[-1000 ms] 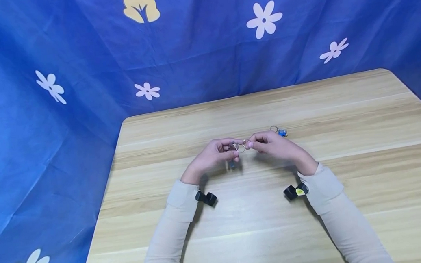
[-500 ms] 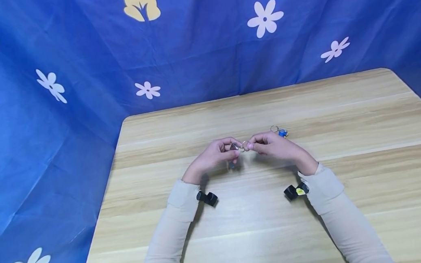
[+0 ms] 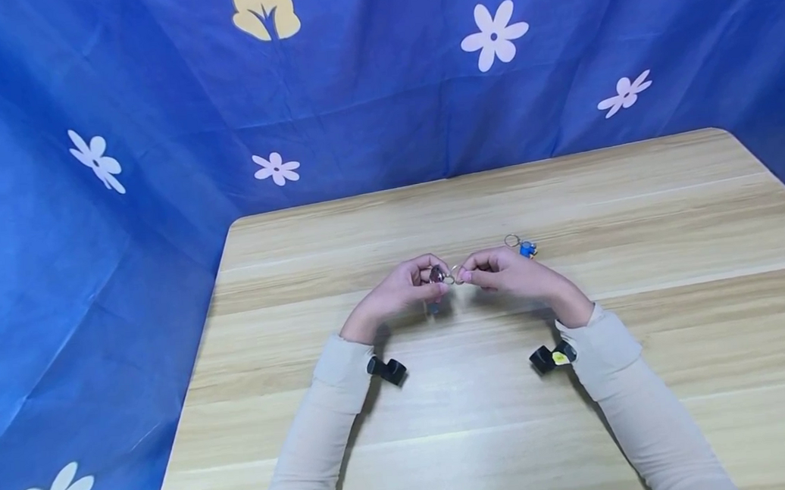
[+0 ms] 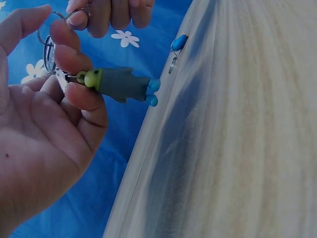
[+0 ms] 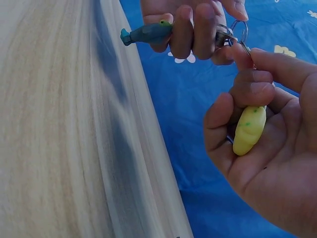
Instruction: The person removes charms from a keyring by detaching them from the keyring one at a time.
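Aloft, left fingers (image 4: 73, 58) pinch metal ring (image 5: 246, 32) beside grey figure (image 4: 121, 85), right fingers (image 5: 255, 91) second ring (image 5: 247, 51) near yellow charm (image 5: 250, 130); likely light, springy, slippery, best gripped edge-on.

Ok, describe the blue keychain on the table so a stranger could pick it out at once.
Find the wooden table before the blue curtain. In the head view, just beyond the right hand, lies the blue keychain with its metal ring. The grey charm and the yellow charm are held; only this one lies on the table.
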`<state>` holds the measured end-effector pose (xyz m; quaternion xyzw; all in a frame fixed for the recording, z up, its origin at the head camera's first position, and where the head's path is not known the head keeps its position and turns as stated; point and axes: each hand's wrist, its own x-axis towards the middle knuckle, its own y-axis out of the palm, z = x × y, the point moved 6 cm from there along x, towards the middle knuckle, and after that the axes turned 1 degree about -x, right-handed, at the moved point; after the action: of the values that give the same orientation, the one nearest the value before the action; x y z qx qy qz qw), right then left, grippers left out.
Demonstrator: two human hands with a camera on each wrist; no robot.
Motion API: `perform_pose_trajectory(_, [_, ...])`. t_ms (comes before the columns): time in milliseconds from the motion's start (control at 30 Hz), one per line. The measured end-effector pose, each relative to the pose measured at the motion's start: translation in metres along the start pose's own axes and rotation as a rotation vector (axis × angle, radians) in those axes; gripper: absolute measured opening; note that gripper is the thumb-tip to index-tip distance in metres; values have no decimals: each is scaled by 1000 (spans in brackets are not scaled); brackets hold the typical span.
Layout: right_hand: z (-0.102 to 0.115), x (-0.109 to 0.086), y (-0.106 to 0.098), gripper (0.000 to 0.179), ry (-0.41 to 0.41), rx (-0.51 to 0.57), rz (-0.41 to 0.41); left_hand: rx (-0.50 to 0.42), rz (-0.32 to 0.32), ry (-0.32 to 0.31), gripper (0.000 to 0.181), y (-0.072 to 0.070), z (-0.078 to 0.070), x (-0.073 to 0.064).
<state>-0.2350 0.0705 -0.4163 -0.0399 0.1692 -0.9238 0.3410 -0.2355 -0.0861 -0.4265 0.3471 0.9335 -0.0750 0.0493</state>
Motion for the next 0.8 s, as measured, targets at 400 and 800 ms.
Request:
perform_pose_trajectory(400, [2,-1,3,25,2,4,18,53,20,35,22,2,-1,0])
perform_pose_trajectory(800, [2,-1,2,26,-4,4,15,30,25,34,26,2,-3,-1])
